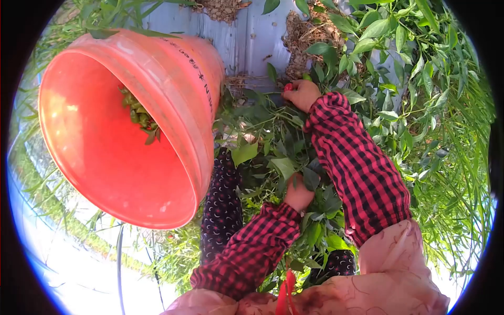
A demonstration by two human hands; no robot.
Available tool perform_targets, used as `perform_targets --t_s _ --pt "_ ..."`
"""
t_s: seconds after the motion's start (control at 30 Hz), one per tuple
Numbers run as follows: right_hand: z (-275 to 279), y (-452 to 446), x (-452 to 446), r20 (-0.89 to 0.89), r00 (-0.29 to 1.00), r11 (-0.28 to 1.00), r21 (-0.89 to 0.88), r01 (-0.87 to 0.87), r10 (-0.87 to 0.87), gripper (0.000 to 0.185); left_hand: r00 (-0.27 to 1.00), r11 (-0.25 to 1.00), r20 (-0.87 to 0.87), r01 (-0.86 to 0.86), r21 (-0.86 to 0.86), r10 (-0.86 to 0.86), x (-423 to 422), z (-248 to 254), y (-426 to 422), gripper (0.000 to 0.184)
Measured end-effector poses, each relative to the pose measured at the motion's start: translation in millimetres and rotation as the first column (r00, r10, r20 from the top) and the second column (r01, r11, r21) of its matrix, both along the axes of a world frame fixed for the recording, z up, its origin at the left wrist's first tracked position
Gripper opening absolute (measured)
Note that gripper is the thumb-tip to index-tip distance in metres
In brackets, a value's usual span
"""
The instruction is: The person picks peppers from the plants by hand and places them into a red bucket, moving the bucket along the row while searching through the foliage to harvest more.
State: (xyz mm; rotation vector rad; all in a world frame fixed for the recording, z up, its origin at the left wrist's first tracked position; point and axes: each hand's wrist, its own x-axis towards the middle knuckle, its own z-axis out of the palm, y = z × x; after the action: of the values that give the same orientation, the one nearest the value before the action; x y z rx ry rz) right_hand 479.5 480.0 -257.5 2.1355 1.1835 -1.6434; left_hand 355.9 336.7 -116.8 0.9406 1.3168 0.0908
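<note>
My right hand (303,95) is closed, with a small red pepper (288,87) at its fingertips, at the upper side of a leafy green pepper plant (283,167). A green pepper (306,76) shows just beyond that hand. Lower down, my left hand (299,194) sits curled among the leaves, which hide its fingertips and whatever they grip. To the left is a large orange-red bucket (173,202), tilted with its mouth toward me. Inside it lies a small heap of green peppers with a few leaves (139,113).
Pale plastic sheeting (257,42) covers the ground ahead, with patches of soil and dry straw (302,42). Dense pepper foliage (383,47) stands at the upper right, tall grass (462,157) at the far right. My patterned trouser leg (220,210) is beside the bucket.
</note>
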Motion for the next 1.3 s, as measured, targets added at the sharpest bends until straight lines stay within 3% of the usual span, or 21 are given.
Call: perform_targets --t_s 0.03,0.07,0.17,0.2,0.27,0.3,0.4,0.57,0.63,0.7,0.77,0.83,0.9,0.93,0.97,1.0,1.03,1.07,1.1,1.2,1.3 --pt "-4 -15 5 -0.146 0.966 0.971 0.071 0.226 -0.214 0.028 0.995 0.992 -0.095 -0.016 -0.129 0.003 3 12 12 0.024" --pt "-4 -22 4 -0.145 0.967 0.973 0.071 0.222 -0.210 0.028 0.982 0.966 -0.188 -0.042 -0.253 -0.006 4 18 18 0.030" --pt "15 -35 -2 -0.592 0.724 0.736 0.302 0.606 -0.354 0.021 0.998 0.958 -0.011 -0.057 -0.283 0.056 -2 -4 -1 0.027" --pt "24 -36 0 -0.593 0.723 0.734 0.302 0.608 -0.355 0.021 0.998 0.958 -0.012 -0.056 -0.281 0.054 -2 -4 -3 0.027" --pt "36 -39 4 -0.635 0.555 0.752 -0.063 0.656 -0.537 0.016 0.986 0.942 -0.164 -0.017 -0.335 -0.040 0 -4 -7 0.027" --pt "37 -44 5 -0.640 0.666 0.799 0.131 0.587 -0.384 0.016 0.986 0.942 -0.164 -0.017 -0.335 -0.041 1 -5 -8 0.027" --pt "42 -57 7 -0.661 0.675 0.833 0.135 0.537 -0.328 0.016 0.984 0.918 -0.163 0.004 -0.396 -0.075 3 -6 -10 0.031" --pt "62 -47 8 -0.696 0.647 0.907 -0.014 0.420 -0.310 0.014 0.996 0.948 -0.078 -0.056 -0.313 0.033 5 9 8 0.038" --pt "81 -31 10 -0.642 0.639 0.897 -0.198 0.396 -0.424 0.016 0.995 0.951 -0.093 -0.057 -0.303 0.030 3 12 9 0.036" --pt "96 -29 20 -0.674 0.580 0.846 -0.127 0.518 -0.457 0.017 0.994 0.953 -0.104 -0.067 -0.296 0.037 5 7 -1 0.034" --pt "109 -20 21 -0.659 0.622 0.770 0.101 0.630 -0.422 0.020 0.977 0.900 -0.106 0.125 -0.418 -0.185 5 -10 -20 0.016" --pt "121 -4 20 -0.600 0.717 0.675 0.366 0.640 -0.355 0.025 0.970 0.927 -0.136 0.142 -0.347 -0.200 7 -9 -16 0.013" --pt "114 7 24 -0.581 0.725 0.660 0.385 0.645 -0.370 0.022 0.961 0.949 -0.169 0.169 -0.267 -0.218 7 -7 -14 0.014" --pt "109 13 26 -0.556 0.735 0.645 0.406 0.648 -0.388 0.020 0.816 0.844 -0.235 0.535 -0.037 -0.528 7 -4 -16 0.015" --pt "104 17 24 -0.594 0.671 0.584 0.376 0.720 -0.445 0.016 0.570 0.556 -0.369 0.816 0.155 -0.734 7 -2 -16 0.017" --pt "106 19 20 -0.594 0.671 0.581 0.379 0.720 -0.444 0.016 0.569 0.554 -0.370 0.817 0.158 -0.734 8 3 -3 0.017" --pt "112 20 17 -0.720 0.441 0.510 0.140 0.849 -0.535 0.015 0.906 0.931 -0.217 0.350 -0.105 -0.365 8 8 10 0.019" --pt "122 18 14 -0.771 0.179 0.419 -0.122 0.900 -0.611 0.015 0.964 0.882 -0.216 -0.235 -0.409 0.156 7 13 16 0.022" --pt "142 16 17 -0.802 0.046 0.417 -0.259 0.871 -0.595 0.015 0.964 0.878 -0.214 -0.236 -0.416 0.158 7 10 10 0.022" --pt "186 -16 28 -0.782 0.191 0.520 -0.192 0.832 -0.594 0.016 0.956 0.827 -0.114 -0.292 -0.480 0.271 10 -7 -10 0.027" --pt "197 -61 32 -0.681 0.218 0.563 -0.337 0.754 -0.699 0.017 0.889 0.680 -0.049 -0.382 -0.625 0.454 9 -1 4 0.029"
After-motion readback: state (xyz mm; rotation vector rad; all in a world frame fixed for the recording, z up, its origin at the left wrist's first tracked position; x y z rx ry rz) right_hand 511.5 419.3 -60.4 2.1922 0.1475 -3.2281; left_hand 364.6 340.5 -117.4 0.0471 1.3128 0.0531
